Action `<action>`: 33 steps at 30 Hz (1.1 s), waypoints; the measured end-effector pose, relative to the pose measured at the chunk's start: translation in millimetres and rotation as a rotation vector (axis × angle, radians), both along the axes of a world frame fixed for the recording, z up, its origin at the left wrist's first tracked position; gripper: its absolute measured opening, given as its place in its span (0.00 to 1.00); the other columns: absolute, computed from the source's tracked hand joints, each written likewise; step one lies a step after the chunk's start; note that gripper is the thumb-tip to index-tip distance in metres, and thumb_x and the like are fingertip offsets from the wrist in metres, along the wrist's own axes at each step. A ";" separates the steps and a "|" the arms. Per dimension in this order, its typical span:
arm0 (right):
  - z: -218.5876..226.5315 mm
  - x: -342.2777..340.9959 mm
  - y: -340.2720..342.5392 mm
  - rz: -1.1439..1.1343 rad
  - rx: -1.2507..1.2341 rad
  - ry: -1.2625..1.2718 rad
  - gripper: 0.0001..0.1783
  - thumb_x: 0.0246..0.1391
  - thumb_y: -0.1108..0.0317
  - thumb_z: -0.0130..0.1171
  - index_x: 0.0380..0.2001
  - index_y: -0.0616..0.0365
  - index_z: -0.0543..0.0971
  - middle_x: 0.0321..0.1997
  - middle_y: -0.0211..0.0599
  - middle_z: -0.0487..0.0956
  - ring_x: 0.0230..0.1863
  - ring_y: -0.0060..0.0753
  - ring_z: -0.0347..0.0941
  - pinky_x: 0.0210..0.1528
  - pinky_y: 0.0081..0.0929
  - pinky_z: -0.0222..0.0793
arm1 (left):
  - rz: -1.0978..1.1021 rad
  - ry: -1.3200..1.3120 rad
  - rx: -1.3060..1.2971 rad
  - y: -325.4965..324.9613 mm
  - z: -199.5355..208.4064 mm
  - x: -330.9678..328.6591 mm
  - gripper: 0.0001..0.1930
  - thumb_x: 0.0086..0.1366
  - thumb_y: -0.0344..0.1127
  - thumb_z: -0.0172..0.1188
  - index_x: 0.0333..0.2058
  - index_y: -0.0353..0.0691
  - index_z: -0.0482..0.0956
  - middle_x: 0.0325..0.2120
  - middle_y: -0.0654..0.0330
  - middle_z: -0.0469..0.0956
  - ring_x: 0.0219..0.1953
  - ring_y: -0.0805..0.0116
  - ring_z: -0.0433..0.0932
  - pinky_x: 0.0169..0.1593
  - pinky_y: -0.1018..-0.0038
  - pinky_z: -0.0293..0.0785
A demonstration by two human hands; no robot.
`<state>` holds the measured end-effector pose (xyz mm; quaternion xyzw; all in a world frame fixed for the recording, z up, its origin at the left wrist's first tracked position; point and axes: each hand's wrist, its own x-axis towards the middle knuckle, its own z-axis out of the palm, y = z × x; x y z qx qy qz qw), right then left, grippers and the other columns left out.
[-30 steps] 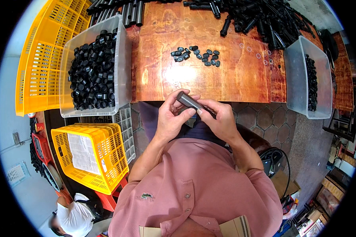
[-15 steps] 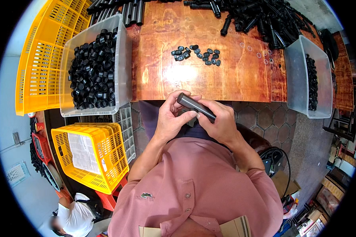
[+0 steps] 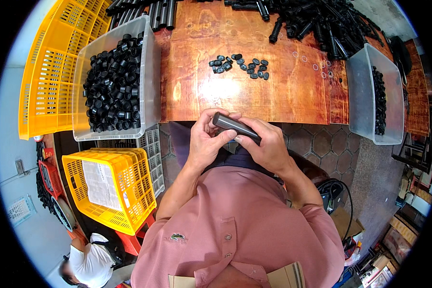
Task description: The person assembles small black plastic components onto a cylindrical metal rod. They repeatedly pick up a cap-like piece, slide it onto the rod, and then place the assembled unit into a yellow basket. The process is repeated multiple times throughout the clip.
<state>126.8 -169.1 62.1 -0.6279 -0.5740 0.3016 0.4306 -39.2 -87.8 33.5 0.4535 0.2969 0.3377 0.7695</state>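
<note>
The black tube is held at the worktop's six o'clock edge, slanting from ten to four o'clock. The left hand grasps its ten o'clock end; the right hand grasps the four o'clock end. Small black oval pieces lie at twelve o'clock; a translucent bin stands between nine and ten.

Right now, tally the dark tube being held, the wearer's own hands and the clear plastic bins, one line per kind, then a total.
Dark tube: 1
Hands, left hand and right hand: 2
Clear plastic bins, left bin and right bin: 2
Total: 5
</note>
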 end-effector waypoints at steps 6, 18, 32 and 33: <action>-2.7 -1.0 -1.2 -0.011 -0.033 0.054 0.21 0.53 0.67 0.65 0.50 0.63 0.77 0.42 0.52 0.81 0.41 0.52 0.80 0.42 0.38 0.76 | -0.027 -0.002 -0.008 0.0 -1.3 -1.5 0.23 0.61 0.26 0.67 0.51 0.35 0.68 0.50 0.45 0.79 0.52 0.63 0.79 0.57 0.67 0.75; -6.3 -5.0 -6.1 -0.045 0.017 0.026 0.19 0.54 0.67 0.63 0.48 0.63 0.78 0.39 0.51 0.81 0.37 0.51 0.81 0.37 0.36 0.75 | 0.011 0.037 0.029 -9.5 -2.5 1.0 0.23 0.61 0.26 0.67 0.52 0.35 0.68 0.50 0.46 0.79 0.52 0.64 0.79 0.58 0.68 0.75; -0.4 -2.8 -10.9 -0.011 0.069 -0.002 0.18 0.51 0.69 0.65 0.46 0.64 0.78 0.38 0.49 0.81 0.37 0.49 0.81 0.38 0.35 0.76 | -0.054 -0.031 0.034 -9.9 1.9 -4.4 0.21 0.62 0.26 0.67 0.51 0.36 0.69 0.50 0.52 0.80 0.48 0.72 0.78 0.50 0.76 0.76; -0.9 -2.1 -11.4 -0.011 0.066 0.000 0.18 0.51 0.69 0.65 0.46 0.64 0.78 0.38 0.49 0.81 0.36 0.49 0.81 0.37 0.35 0.76 | -0.052 -0.026 0.045 -10.2 1.9 -4.0 0.21 0.62 0.26 0.67 0.51 0.36 0.69 0.50 0.51 0.80 0.48 0.72 0.78 0.51 0.75 0.76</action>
